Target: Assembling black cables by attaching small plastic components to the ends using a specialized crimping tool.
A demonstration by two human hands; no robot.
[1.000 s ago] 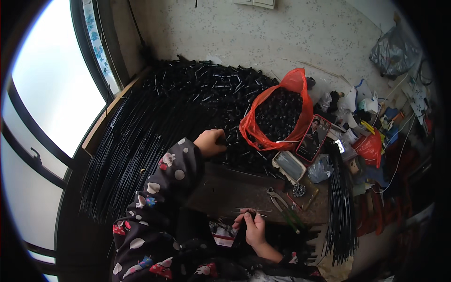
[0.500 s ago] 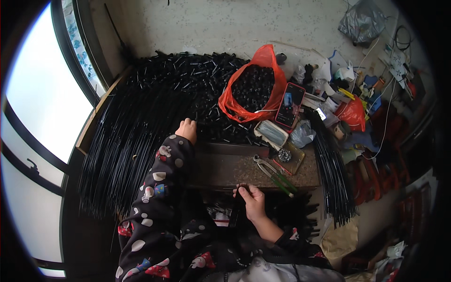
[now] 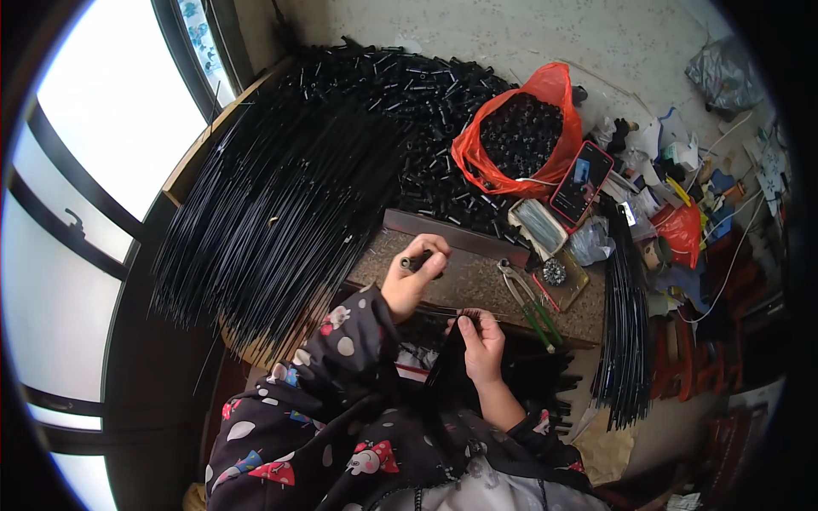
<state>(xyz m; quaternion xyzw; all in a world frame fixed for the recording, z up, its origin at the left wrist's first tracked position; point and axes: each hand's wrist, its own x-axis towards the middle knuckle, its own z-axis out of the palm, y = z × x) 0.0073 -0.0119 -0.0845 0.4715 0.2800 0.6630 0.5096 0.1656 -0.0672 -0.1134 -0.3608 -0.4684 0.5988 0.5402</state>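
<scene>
My left hand [image 3: 413, 277] is closed around a short black tube [image 3: 409, 264], whose open end shows beside the thumb. It hovers over the near part of the worn brown table [image 3: 460, 272]. Just below and to the right, my right hand [image 3: 482, 345] pinches a bunch of thin black rods [image 3: 452, 349]; their tips stick out past thumb and forefinger, and their lower part blends into the dark lap. Beyond the hands, a loose heap of short black tubes [image 3: 434, 153] spreads to the wall. Left of it lies a thick layer of long black rods [image 3: 264, 204].
A red plastic bag [image 3: 464, 153] full of small black pieces stands right of the heap, with a phone [image 3: 582, 180] leaning on it. Green-handled pincers [image 3: 532, 307] lie near the table's front edge. More long rods [image 3: 626, 341] hang at the right, beside clutter.
My left hand has come back from the tube heap toward my right hand, now with a short tube in it. My right hand keeps its pinch. The whole view has swung left.
</scene>
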